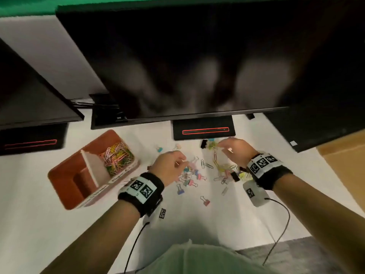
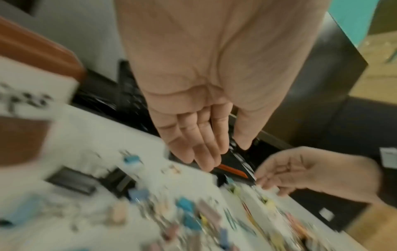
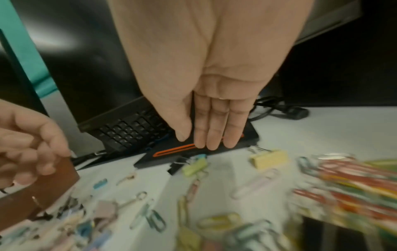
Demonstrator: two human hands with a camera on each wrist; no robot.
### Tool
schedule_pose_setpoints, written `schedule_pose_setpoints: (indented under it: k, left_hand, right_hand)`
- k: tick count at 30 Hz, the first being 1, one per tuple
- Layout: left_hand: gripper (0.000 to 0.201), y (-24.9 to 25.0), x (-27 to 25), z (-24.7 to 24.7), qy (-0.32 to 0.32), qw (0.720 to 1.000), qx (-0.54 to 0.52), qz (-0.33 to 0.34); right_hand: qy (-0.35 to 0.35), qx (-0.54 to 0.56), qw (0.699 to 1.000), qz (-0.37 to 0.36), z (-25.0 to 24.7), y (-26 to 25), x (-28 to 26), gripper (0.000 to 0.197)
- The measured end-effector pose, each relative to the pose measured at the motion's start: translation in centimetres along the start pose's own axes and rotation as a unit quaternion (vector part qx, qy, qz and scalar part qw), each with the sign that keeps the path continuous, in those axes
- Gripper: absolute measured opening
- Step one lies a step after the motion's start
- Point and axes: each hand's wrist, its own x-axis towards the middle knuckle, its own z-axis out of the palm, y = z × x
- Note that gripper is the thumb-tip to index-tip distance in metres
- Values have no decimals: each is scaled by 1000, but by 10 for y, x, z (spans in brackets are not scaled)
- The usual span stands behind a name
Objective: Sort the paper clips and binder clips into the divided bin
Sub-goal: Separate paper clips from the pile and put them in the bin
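A brown divided bin (image 1: pixel 65 186) stands at the left of the white desk; its far compartment holds a heap of coloured paper clips (image 1: pixel 116 157). Between my hands, pastel binder clips (image 1: pixel 190 182) and loose paper clips (image 1: pixel 223 167) lie scattered. My left hand (image 1: pixel 181 161) hovers over the left side of the pile, its fingers loose and holding nothing (image 2: pixel 225 152). My right hand (image 1: pixel 223 148) hovers at the pile's far side, with straight empty fingers (image 3: pixel 197 141) above a green binder clip (image 3: pixel 195 166) and a yellow binder clip (image 3: pixel 270 158). The wrist views are blurred.
A large dark monitor hangs over the desk, its black stand base (image 1: pixel 203 129) just behind the pile. A second monitor base (image 1: pixel 29 143) sits at far left, behind the bin. A cardboard surface (image 1: pixel 345 165) lies to the right. Cables (image 1: pixel 284 224) trail from both wristbands.
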Motion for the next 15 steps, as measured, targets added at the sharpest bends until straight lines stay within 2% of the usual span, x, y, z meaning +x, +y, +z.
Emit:
schedule_pose_setpoints:
  k: [4,9,12,15]
  left_hand:
    - [29,25,23,52,-49,998,42,-17]
    - [34,34,53,80,-53,982,177,-39]
    - [33,35,63,90,-40,972,226,-55]
    - [29,34,68,96,-24,972,227,-63]
  right_hand:
    - [-70,1,998,3,9,30,-1,38]
    - [-127,-34,988,-83,15,29,14,40]
    - [-133,-68,980,-133,20,26,26,42]
    - [-120,-90,976,-160,23,29,33,37]
